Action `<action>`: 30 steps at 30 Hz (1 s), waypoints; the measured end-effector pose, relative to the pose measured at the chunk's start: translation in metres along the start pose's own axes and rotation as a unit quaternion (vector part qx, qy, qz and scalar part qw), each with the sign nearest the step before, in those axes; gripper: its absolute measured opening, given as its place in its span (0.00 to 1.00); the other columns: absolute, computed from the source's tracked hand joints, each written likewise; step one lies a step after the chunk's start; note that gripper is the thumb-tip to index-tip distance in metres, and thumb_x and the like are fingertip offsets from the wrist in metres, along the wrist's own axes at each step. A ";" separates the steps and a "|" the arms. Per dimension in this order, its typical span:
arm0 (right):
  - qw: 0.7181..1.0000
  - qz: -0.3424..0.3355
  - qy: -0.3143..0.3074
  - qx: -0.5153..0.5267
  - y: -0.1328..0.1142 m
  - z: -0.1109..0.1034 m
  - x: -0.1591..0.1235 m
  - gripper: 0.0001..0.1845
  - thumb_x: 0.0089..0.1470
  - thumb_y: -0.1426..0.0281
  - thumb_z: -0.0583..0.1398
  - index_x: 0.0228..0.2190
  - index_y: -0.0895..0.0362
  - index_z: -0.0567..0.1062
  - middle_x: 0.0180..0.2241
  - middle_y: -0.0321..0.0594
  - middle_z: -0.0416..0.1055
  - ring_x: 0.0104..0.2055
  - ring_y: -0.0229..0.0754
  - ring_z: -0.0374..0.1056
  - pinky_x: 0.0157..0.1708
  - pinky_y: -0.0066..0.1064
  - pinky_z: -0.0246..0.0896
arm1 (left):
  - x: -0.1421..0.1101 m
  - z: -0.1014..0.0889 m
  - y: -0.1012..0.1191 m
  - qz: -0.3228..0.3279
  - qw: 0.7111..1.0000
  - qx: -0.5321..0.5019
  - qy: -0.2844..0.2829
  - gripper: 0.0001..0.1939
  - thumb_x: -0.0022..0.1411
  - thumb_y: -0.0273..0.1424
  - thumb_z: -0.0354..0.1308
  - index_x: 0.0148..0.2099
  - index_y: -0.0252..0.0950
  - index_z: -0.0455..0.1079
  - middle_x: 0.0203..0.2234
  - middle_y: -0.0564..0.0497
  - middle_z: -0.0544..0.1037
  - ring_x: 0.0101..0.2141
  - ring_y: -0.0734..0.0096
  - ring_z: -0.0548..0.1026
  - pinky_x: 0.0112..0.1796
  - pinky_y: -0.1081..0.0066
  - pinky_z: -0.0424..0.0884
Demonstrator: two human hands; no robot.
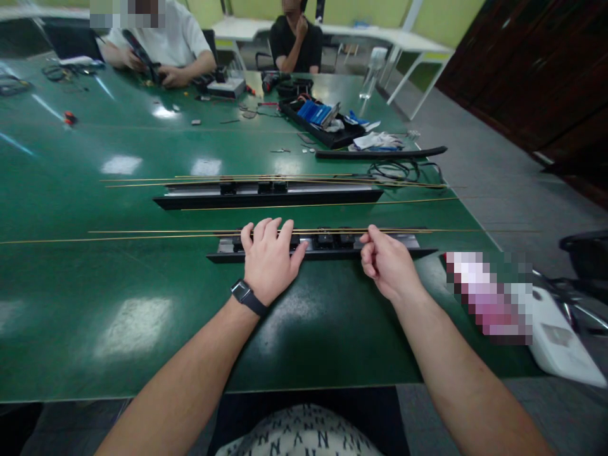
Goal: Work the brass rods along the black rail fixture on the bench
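Note:
A long black rail with a silvery inner channel and several small black blocks lies across the green table in front of me. Thin gold-coloured rods run lengthwise over it and stick out far past both ends. Spread fingers of my left hand rest over the rail's left part and the rods, covering some of the blocks. Thumb and forefinger of my right hand are pinched at the rods above the rail's right part, the other fingers curled. How many rods are in that pinch is hidden.
A second black rail with more rods lies farther back. Beyond it are a dark curved strip, a cable and a black tray of blue items. A white device lies right. Two people sit across.

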State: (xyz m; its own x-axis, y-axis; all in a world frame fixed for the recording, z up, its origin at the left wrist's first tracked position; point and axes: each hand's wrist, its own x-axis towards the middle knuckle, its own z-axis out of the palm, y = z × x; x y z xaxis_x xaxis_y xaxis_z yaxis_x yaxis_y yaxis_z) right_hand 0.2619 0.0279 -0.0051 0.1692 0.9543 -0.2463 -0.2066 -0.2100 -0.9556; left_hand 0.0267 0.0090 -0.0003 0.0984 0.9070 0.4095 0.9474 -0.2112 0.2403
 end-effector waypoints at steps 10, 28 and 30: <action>1.000 -0.001 -0.009 0.014 0.002 -0.001 0.001 0.19 0.56 0.54 0.69 0.30 0.56 0.72 0.14 0.30 0.65 0.09 0.30 0.53 0.08 0.21 0.42 | 0.000 0.001 0.000 -0.002 1.000 -0.005 0.003 0.24 0.72 0.44 0.53 0.62 0.39 0.71 0.59 0.37 0.75 0.62 0.44 0.67 0.64 0.42 0.51; 1.000 0.005 0.011 0.024 -0.002 0.004 -0.002 0.16 0.57 0.58 0.67 0.29 0.56 0.72 0.13 0.30 0.64 0.10 0.30 0.52 0.09 0.22 0.41 | 0.000 0.000 0.000 0.003 1.000 0.004 0.001 0.24 0.72 0.45 0.52 0.62 0.37 0.70 0.59 0.37 0.75 0.62 0.45 0.67 0.64 0.43 0.52; 1.000 0.005 0.013 0.026 -0.002 0.004 -0.002 0.17 0.57 0.57 0.67 0.29 0.56 0.71 0.13 0.30 0.64 0.09 0.30 0.51 0.09 0.22 0.40 | 0.000 0.001 0.000 0.003 1.000 0.007 0.003 0.24 0.72 0.45 0.53 0.62 0.37 0.70 0.59 0.37 0.75 0.62 0.45 0.67 0.64 0.43 0.52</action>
State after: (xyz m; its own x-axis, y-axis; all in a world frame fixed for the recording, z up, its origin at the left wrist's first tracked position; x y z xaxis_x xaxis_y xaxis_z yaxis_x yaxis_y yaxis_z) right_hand 0.2581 0.0272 -0.0025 0.1910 0.9462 -0.2613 -0.2589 -0.2083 -0.9432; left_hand 0.0268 0.0096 -0.0009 0.1014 0.9038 0.4158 0.9510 -0.2108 0.2264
